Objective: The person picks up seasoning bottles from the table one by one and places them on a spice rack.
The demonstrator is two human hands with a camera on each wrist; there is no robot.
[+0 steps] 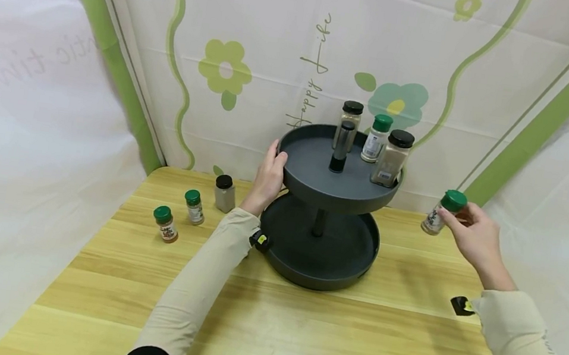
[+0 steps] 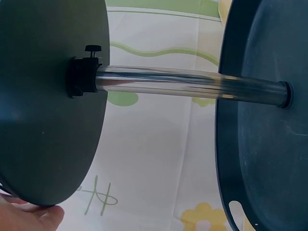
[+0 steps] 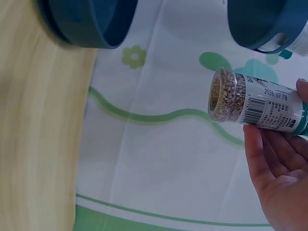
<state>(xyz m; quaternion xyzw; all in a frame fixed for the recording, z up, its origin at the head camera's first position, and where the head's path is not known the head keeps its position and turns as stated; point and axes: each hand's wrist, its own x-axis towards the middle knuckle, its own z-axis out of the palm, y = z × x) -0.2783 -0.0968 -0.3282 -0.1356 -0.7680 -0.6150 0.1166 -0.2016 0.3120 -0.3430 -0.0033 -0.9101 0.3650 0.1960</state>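
Flowered white curtains (image 1: 281, 39) surround the wooden table (image 1: 296, 335), where I see a dark two-tier stand (image 1: 318, 223). From the left wrist I get what the head camera hides: a screw knob (image 2: 93, 48) beneath the upper tray (image 1: 337, 202), beside a shiny pole (image 2: 159, 79). From the right wrist I make out pale grains and a barcode on the green-capped jar (image 1: 433, 222); it hangs tilted in the air right of the stand, pinched by the right hand (image 1: 479, 236). The left hand (image 1: 267, 180) grips the upper tray's rim. Three jars (image 1: 393, 162) stand on that tray; a short post (image 1: 343, 140) partly blocks my view of the rear one. Left of the stand, three smaller-looking jars (image 1: 225, 196) stand apart on the wood, and the left sleeve (image 1: 203, 281) covers some of the tabletop.
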